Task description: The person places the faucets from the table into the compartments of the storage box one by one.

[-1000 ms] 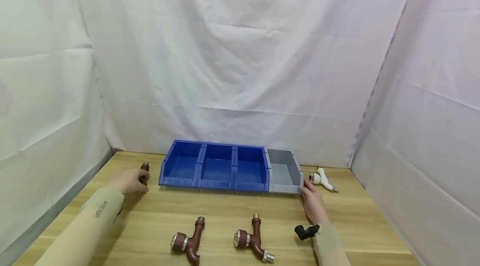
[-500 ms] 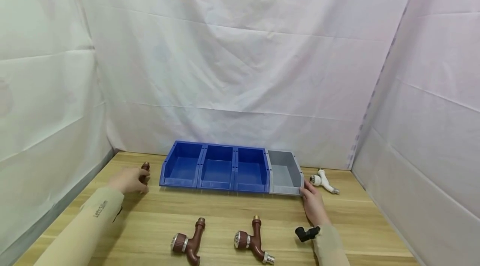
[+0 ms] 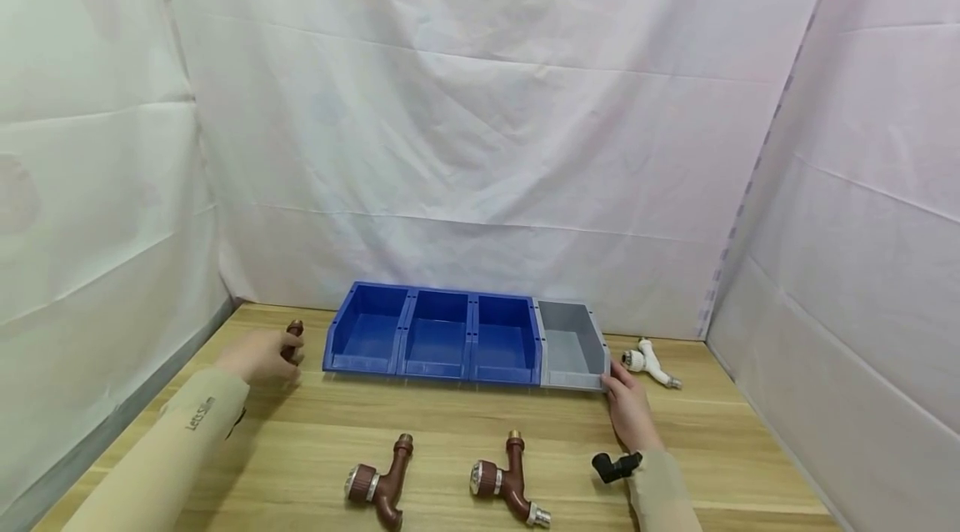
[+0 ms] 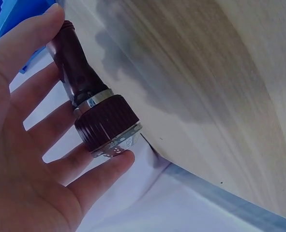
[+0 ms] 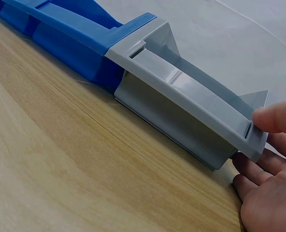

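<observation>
My left hand [image 3: 262, 355] is at the left of the table, its fingers around a dark brown plastic faucet [image 4: 77, 65]. In the left wrist view the thumb lies by the faucet's threaded end and the little finger touches its ribbed, silver-capped knob [image 4: 106, 121]. My right hand [image 3: 628, 407] grips the front right corner of a grey plastic bin [image 5: 181, 104]. Its thumb is on the rim and its other fingers are below. This bin stands at the right end of a row, against several blue bins [image 3: 433, 369]; all look bare inside.
Two more brown faucets [image 3: 390, 486], [image 3: 512, 482] lie on the wooden table [image 3: 450, 411] near the front. A black elbow-shaped piece [image 3: 615, 467] is by the right wrist. A white faucet [image 3: 651, 363] lies right of the grey bin. White cloth walls [image 3: 480, 140] enclose the table.
The head view drifts very slightly. The faucet in my left hand shifts a little up and to the right. My right hand stays on the grey bin's corner.
</observation>
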`<move>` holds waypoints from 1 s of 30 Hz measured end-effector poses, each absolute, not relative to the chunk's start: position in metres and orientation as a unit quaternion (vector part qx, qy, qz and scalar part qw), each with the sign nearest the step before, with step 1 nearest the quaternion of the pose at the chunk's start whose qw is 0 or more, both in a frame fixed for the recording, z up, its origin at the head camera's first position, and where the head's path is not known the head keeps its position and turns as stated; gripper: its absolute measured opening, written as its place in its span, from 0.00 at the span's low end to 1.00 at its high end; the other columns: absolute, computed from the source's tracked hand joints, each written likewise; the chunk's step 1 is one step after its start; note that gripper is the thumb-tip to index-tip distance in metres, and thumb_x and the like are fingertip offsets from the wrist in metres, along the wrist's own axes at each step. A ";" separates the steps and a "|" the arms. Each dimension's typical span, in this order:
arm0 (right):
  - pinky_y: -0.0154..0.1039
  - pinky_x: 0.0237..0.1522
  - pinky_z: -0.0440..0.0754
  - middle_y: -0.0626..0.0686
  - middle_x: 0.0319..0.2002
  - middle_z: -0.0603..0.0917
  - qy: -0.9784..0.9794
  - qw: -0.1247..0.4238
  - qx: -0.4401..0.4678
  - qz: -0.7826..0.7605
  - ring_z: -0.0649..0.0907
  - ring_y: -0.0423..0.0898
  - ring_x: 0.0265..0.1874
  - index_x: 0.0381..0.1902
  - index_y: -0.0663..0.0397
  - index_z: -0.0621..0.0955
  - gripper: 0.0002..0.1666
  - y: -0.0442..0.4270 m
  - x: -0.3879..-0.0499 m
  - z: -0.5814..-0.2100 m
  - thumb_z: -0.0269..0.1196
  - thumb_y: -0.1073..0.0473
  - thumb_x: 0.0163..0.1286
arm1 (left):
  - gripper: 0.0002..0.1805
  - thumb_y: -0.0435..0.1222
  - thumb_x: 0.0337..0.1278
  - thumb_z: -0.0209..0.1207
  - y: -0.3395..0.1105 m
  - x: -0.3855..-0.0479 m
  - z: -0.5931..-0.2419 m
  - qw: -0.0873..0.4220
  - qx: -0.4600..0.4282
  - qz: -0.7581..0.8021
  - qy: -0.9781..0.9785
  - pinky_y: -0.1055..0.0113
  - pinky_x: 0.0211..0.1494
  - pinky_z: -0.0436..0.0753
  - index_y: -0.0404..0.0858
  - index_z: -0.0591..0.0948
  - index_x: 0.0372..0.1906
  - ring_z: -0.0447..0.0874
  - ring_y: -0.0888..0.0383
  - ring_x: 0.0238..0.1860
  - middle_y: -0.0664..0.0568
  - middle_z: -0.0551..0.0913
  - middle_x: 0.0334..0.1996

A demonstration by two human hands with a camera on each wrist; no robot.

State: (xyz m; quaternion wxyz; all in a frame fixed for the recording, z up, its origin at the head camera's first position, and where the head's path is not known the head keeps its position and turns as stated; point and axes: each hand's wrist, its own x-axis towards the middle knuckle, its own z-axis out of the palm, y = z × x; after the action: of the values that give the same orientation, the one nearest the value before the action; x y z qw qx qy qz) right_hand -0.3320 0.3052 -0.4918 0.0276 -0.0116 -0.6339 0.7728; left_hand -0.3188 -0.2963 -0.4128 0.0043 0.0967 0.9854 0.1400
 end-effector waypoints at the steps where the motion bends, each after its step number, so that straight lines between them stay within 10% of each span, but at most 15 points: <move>1: 0.46 0.71 0.47 0.62 0.75 0.45 -0.635 0.028 -0.010 0.772 0.48 0.52 0.74 0.75 0.67 0.47 0.34 0.306 -0.332 -0.492 0.43 0.71 0.76 | 0.35 0.44 0.39 0.72 -0.296 -0.318 -0.412 0.001 0.097 0.141 0.985 0.40 0.46 0.75 0.33 0.80 0.57 0.77 0.30 0.50 0.27 0.78 0.50; 30: 0.46 0.71 0.48 0.61 0.75 0.46 -0.635 0.022 -0.014 0.772 0.49 0.51 0.74 0.75 0.67 0.47 0.34 0.306 -0.333 -0.491 0.43 0.70 0.76 | 0.32 0.46 0.41 0.72 -0.297 -0.316 -0.391 -0.011 0.130 0.105 0.986 0.43 0.44 0.77 0.34 0.82 0.55 0.80 0.36 0.45 0.34 0.82 0.46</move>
State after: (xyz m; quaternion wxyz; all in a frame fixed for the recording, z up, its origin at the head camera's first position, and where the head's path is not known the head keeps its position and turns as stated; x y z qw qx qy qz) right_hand -0.3334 0.3063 -0.4913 0.0220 -0.0143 -0.6354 0.7717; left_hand -0.3159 -0.2974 -0.3910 -0.0111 0.1299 0.9859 0.1045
